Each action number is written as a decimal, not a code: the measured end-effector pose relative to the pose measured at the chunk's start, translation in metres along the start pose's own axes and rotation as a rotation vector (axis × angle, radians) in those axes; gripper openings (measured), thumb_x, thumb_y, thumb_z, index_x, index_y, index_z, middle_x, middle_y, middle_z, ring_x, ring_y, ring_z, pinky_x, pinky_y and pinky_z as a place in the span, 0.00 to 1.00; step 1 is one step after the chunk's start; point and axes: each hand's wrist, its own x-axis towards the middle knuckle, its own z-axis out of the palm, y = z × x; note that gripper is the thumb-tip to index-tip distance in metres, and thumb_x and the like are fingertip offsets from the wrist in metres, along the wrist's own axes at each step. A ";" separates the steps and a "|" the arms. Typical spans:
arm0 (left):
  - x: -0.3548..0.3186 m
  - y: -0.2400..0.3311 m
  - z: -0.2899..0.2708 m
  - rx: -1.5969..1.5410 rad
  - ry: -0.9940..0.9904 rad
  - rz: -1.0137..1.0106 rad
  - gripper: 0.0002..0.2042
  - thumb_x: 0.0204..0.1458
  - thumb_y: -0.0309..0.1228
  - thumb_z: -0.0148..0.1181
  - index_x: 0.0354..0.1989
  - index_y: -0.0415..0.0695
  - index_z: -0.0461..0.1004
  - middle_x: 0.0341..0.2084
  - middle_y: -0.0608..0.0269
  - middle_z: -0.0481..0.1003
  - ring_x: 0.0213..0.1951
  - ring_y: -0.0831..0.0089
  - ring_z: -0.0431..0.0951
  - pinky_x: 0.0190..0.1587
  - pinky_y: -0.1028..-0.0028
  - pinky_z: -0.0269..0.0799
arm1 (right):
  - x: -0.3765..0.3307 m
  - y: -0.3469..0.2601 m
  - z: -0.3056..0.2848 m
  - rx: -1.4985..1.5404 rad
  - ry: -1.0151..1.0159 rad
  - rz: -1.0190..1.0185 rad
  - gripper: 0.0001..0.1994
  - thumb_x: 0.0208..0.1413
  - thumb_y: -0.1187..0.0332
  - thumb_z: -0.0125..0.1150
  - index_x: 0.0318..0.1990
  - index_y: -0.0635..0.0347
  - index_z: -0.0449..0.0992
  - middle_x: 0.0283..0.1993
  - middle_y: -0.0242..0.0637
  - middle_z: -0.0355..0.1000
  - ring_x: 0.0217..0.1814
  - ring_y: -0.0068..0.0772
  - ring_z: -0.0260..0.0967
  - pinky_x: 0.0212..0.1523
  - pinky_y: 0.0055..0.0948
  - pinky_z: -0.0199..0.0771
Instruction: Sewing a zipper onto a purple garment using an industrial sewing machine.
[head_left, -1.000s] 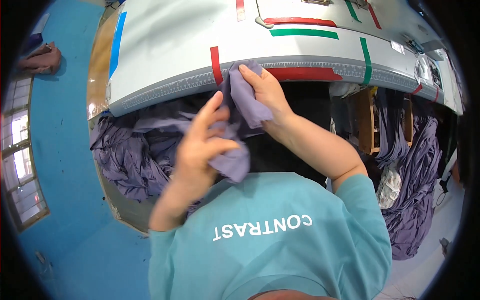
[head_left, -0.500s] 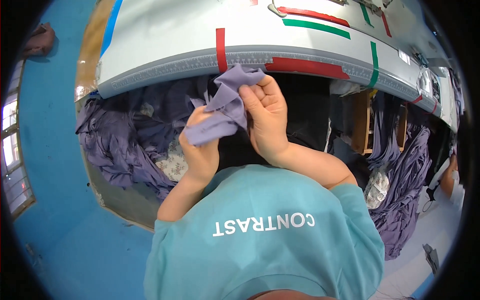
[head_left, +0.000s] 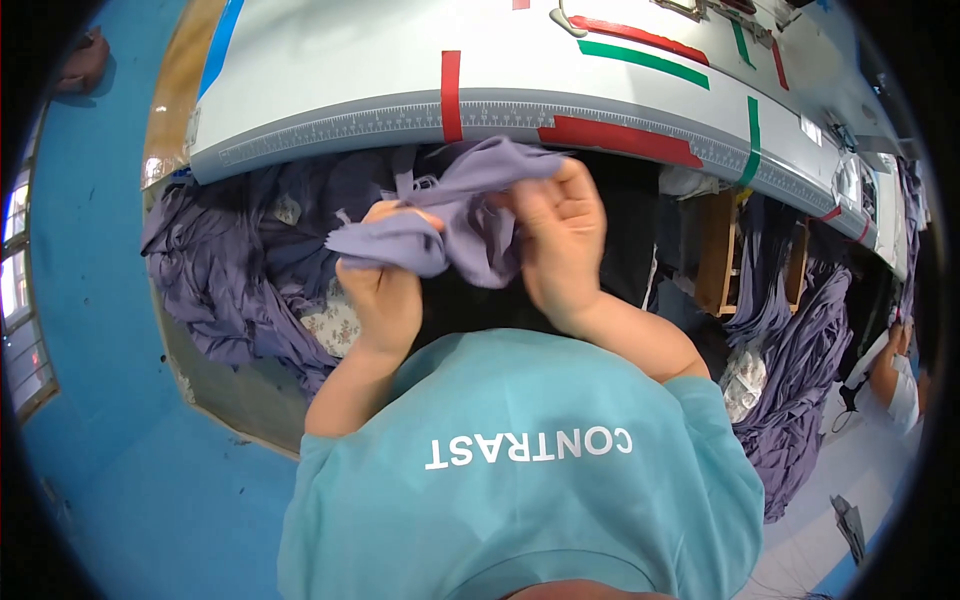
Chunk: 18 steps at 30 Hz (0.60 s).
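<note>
Both of my hands hold one small piece of purple cloth (head_left: pixel 455 205) in front of my chest, just below the near edge of a grey table. My left hand (head_left: pixel 385 290) grips the cloth's lower left part, which folds over its fingers. My right hand (head_left: pixel 560 240) pinches the upper right part, its fingers curled into the fabric. The cloth is bunched and creased between the two hands.
The grey table (head_left: pixel 330 70) has a ruler strip on its near edge and red, green and blue tape marks. A heap of purple cloth (head_left: pixel 230 270) lies below it on my left. More purple cloth (head_left: pixel 800 380) hangs at the right, near another person (head_left: pixel 895 375).
The hands have come closer together and lower, away from the table edge. The cloth is now gathered between them, and the left hand has closed on its lower part.
</note>
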 end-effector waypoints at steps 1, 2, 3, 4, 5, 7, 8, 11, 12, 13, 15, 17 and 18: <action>0.002 0.002 -0.006 0.132 -0.071 0.189 0.06 0.55 0.21 0.52 0.31 0.35 0.77 0.30 0.60 0.78 0.33 0.73 0.75 0.36 0.75 0.69 | 0.003 -0.007 -0.007 -0.101 0.002 -0.087 0.13 0.62 0.80 0.53 0.53 0.63 0.65 0.54 0.40 0.72 0.57 0.28 0.70 0.57 0.29 0.72; 0.003 0.003 -0.012 0.166 -0.123 0.160 0.06 0.55 0.21 0.52 0.31 0.35 0.77 0.30 0.60 0.78 0.33 0.73 0.75 0.36 0.75 0.69 | 0.007 -0.015 -0.014 -0.189 0.060 -0.172 0.16 0.61 0.81 0.54 0.55 0.63 0.64 0.55 0.42 0.71 0.59 0.30 0.69 0.57 0.31 0.72; 0.003 0.003 -0.015 0.129 -0.197 0.091 0.05 0.55 0.22 0.54 0.31 0.36 0.76 0.30 0.61 0.77 0.34 0.75 0.73 0.37 0.76 0.67 | 0.010 -0.020 -0.018 -0.503 -0.028 -0.339 0.24 0.56 0.81 0.59 0.59 0.62 0.60 0.58 0.45 0.68 0.64 0.33 0.65 0.60 0.32 0.69; 0.002 0.005 -0.018 0.083 -0.278 0.050 0.05 0.54 0.23 0.55 0.30 0.37 0.76 0.30 0.62 0.75 0.34 0.76 0.71 0.38 0.77 0.64 | 0.015 -0.027 -0.021 -0.662 -0.277 -0.546 0.29 0.51 0.77 0.66 0.60 0.63 0.62 0.62 0.48 0.65 0.67 0.40 0.62 0.64 0.39 0.64; 0.001 0.004 -0.019 0.062 -0.294 -0.008 0.05 0.52 0.24 0.55 0.28 0.37 0.77 0.30 0.62 0.76 0.35 0.75 0.72 0.40 0.75 0.66 | 0.019 -0.033 -0.023 -0.845 -0.440 -0.587 0.31 0.50 0.73 0.68 0.61 0.64 0.62 0.64 0.49 0.63 0.68 0.44 0.61 0.66 0.43 0.62; -0.001 0.005 -0.020 0.057 -0.329 0.016 0.05 0.51 0.22 0.55 0.29 0.38 0.78 0.30 0.62 0.78 0.36 0.70 0.74 0.44 0.72 0.67 | 0.028 -0.042 -0.021 -1.057 -0.656 -0.607 0.35 0.49 0.65 0.71 0.64 0.63 0.63 0.67 0.50 0.60 0.69 0.53 0.59 0.68 0.50 0.57; -0.001 0.005 -0.019 0.104 -0.389 -0.022 0.06 0.49 0.21 0.54 0.30 0.38 0.79 0.31 0.61 0.80 0.36 0.65 0.76 0.48 0.68 0.68 | 0.035 -0.047 -0.020 -1.132 -0.697 -0.525 0.37 0.49 0.62 0.70 0.66 0.59 0.61 0.64 0.43 0.66 0.67 0.47 0.62 0.68 0.51 0.56; 0.002 0.011 -0.021 0.053 -0.510 -0.054 0.06 0.48 0.21 0.55 0.29 0.39 0.79 0.31 0.63 0.80 0.36 0.64 0.76 0.43 0.69 0.70 | 0.048 -0.054 -0.012 -1.088 -0.820 -0.241 0.23 0.52 0.65 0.67 0.56 0.58 0.72 0.46 0.34 0.76 0.49 0.38 0.73 0.53 0.38 0.70; 0.004 0.012 -0.022 0.038 -0.619 -0.067 0.06 0.47 0.21 0.55 0.29 0.40 0.79 0.31 0.63 0.80 0.36 0.64 0.76 0.42 0.70 0.71 | 0.052 -0.056 -0.010 -1.065 -0.893 -0.119 0.18 0.53 0.66 0.66 0.51 0.61 0.75 0.41 0.31 0.78 0.41 0.35 0.75 0.45 0.32 0.74; 0.007 0.013 -0.023 0.040 -0.569 -0.045 0.06 0.47 0.21 0.55 0.29 0.40 0.79 0.31 0.63 0.81 0.36 0.64 0.76 0.41 0.70 0.71 | 0.053 -0.057 -0.008 -1.048 -0.967 -0.256 0.07 0.57 0.70 0.62 0.40 0.63 0.78 0.32 0.32 0.76 0.30 0.27 0.70 0.32 0.27 0.71; 0.011 0.012 -0.024 0.001 -0.591 -0.023 0.06 0.46 0.20 0.56 0.29 0.40 0.79 0.30 0.62 0.80 0.36 0.65 0.76 0.40 0.71 0.71 | 0.052 -0.061 -0.009 -1.010 -0.800 -0.130 0.06 0.58 0.71 0.61 0.39 0.64 0.77 0.31 0.33 0.75 0.30 0.25 0.69 0.33 0.25 0.70; 0.012 0.008 -0.024 -0.037 -0.561 -0.010 0.06 0.51 0.23 0.57 0.28 0.36 0.79 0.27 0.59 0.78 0.32 0.72 0.73 0.38 0.77 0.68 | 0.049 -0.065 -0.013 -1.016 -0.594 0.010 0.05 0.60 0.72 0.60 0.37 0.64 0.74 0.29 0.34 0.72 0.29 0.19 0.65 0.33 0.21 0.67; 0.011 0.004 -0.022 -0.042 -0.563 -0.010 0.06 0.51 0.23 0.57 0.28 0.36 0.79 0.27 0.59 0.78 0.32 0.72 0.73 0.38 0.77 0.68 | 0.048 -0.066 -0.015 -1.028 -0.606 0.025 0.05 0.60 0.72 0.60 0.37 0.64 0.74 0.29 0.34 0.72 0.29 0.19 0.65 0.33 0.21 0.67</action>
